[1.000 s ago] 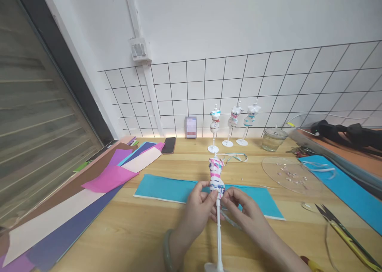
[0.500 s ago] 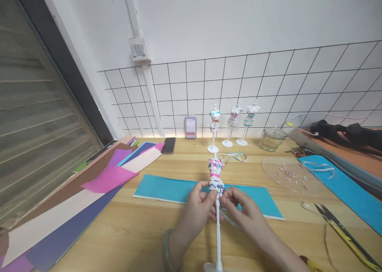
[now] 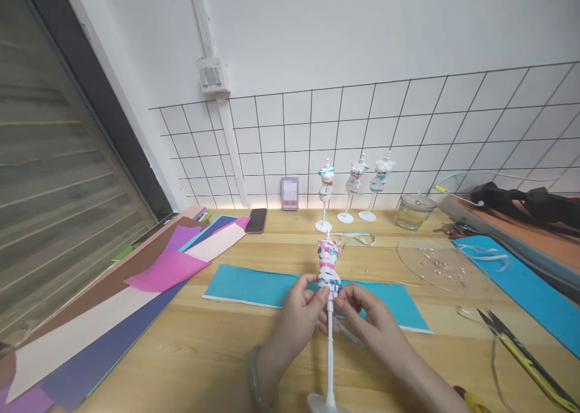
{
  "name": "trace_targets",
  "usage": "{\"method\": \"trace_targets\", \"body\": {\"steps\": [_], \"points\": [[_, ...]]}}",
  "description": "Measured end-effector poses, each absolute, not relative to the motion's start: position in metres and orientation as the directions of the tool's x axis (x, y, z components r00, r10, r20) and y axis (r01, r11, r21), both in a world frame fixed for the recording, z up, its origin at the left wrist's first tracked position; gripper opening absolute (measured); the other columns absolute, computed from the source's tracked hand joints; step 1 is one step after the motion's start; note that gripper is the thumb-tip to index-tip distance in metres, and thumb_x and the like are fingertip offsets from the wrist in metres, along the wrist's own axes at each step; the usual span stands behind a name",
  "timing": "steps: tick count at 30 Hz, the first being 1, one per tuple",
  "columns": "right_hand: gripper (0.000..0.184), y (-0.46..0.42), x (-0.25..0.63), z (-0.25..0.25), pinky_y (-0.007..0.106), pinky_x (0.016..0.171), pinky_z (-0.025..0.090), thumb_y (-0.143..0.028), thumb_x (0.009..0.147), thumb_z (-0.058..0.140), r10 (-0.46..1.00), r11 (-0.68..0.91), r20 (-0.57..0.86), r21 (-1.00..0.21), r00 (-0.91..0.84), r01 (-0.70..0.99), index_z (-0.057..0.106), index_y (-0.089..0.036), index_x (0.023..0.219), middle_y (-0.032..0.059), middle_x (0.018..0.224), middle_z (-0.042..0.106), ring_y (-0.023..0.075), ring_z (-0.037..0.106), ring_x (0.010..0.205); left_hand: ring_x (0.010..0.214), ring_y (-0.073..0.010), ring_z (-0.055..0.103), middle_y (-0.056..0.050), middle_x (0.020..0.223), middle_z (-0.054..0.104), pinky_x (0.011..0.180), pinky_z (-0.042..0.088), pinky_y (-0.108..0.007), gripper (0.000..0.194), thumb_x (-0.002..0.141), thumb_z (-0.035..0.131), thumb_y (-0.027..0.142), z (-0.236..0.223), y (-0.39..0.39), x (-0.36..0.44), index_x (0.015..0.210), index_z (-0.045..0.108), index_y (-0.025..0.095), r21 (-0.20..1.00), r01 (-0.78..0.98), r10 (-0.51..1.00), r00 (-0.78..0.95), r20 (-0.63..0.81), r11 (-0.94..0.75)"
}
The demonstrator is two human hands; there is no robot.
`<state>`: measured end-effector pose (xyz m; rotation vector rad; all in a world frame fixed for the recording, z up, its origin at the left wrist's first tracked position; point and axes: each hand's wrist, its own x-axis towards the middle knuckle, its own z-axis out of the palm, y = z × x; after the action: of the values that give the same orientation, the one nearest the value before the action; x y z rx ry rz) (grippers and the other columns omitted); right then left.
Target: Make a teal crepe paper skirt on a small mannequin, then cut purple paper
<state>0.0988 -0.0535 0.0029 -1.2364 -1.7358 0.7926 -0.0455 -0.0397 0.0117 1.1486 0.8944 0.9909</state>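
Note:
A miniature dress form stands on a white pole, wrapped in white with pink, turquoise and dark blue patches and a bright pink waistband. Its round base meets the lower picture edge. My left hand is closed around the lower torso, thumb in front and fingers partly hidden behind the pole. At the hem on the other side, my right hand pinches with thumb and forefinger. A thin pale ribbon runs beneath that hand; its upper end is hidden by the fingers. Under both hands lies a turquoise paper strip.
Behind stand three similar dress forms and a lidded glass jar. Right are a clear dish with small beads, blue paper and yellow-handled scissors. Left lie layered coloured papers and a phone.
The base of the dress form has shifted very slightly left, so the pole leans a little differently. Both hands keep nearly the same grip and place.

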Motion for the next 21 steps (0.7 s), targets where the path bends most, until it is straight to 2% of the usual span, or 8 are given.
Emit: {"method": "trace_targets", "body": {"steps": [15,21], "points": [[0.025,-0.0540,0.0984,0.0026,0.025,0.056,0.038,-0.035,0.085,0.043,0.945,0.325,0.287,-0.851,-0.154,0.412,0.049,-0.019,0.067,-0.0001,0.064,0.052,0.0135,0.046,0.060,0.046,-0.0150,0.062,-0.002,0.068,0.064,0.039,0.043,-0.020,0.048,0.072,0.054,0.054,0.0123,-0.0399,-0.0457,0.100,0.041,0.017,0.976,-0.169,0.944,0.321,-0.079,0.140],[0.024,-0.0531,0.0985,0.0030,0.025,0.057,0.038,-0.034,0.085,0.042,0.947,0.319,0.275,-0.858,-0.166,0.402,0.048,-0.019,0.068,-0.0002,0.064,0.052,0.0136,0.046,0.061,0.047,-0.0143,0.061,-0.001,0.067,0.063,0.043,0.046,-0.022,0.052,0.065,0.066,0.041,0.0149,-0.0414,-0.0445,0.102,0.039,0.016,0.976,-0.178,0.946,0.318,-0.066,0.128]]}}
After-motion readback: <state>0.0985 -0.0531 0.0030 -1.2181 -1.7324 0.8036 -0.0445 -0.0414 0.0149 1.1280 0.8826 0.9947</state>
